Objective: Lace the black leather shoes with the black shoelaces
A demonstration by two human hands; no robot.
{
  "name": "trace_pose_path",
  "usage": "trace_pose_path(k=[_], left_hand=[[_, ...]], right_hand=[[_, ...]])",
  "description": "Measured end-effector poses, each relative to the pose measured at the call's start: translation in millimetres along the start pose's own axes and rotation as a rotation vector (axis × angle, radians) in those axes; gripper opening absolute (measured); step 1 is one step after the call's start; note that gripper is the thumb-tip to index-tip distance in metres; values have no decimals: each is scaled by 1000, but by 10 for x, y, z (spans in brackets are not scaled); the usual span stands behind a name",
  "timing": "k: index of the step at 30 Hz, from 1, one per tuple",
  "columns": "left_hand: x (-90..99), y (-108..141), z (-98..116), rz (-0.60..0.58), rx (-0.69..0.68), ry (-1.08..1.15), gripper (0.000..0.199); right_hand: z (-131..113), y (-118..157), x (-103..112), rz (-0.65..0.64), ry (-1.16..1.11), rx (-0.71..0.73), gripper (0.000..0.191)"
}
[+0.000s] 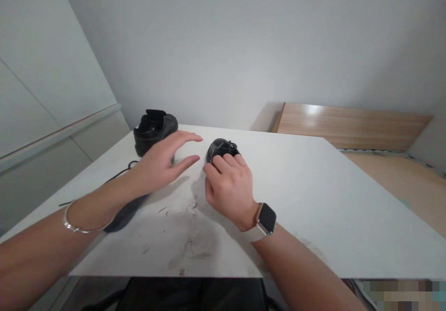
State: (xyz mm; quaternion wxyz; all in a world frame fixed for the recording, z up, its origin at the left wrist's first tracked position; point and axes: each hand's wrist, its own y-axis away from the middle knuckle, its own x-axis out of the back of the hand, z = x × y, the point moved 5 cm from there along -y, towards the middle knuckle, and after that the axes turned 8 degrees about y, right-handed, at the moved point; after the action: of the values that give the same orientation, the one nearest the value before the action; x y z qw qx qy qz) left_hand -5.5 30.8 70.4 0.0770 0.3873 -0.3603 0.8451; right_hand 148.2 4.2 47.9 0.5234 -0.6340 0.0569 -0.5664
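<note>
A right hand (230, 188) (smartwatch (267, 218) at its wrist) grips a black laced shoe (218, 148) over a white table (313, 199), while the left hand (165, 158) holds thumb and fingers parted just beside it.

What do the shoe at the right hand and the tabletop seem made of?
The shoe at the right hand: probably leather or imitation, given its smooth, faintly shiny surface. Tabletop: perhaps laminate or painted board, satin-looking, given its flat white surface.
</note>
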Motion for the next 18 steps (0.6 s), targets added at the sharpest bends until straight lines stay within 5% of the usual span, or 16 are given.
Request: trace_pose_path(k=[4, 11, 15, 18], left_hand=[[-259, -13, -23, -107, 38, 149, 35], [-281, 58, -169, -77, 146, 237, 32], [-220, 89, -161, -40, 149, 141, 23], [-161, 130, -129, -9, 146, 83, 18]], right_hand=[[-226, 54, -69, 15, -84, 106, 13], [-454, 65, -85, -3, -265, 227, 12], [-377, 29, -55, -37, -439, 156, 17], [-192, 11, -16, -2, -537, -40, 22]])
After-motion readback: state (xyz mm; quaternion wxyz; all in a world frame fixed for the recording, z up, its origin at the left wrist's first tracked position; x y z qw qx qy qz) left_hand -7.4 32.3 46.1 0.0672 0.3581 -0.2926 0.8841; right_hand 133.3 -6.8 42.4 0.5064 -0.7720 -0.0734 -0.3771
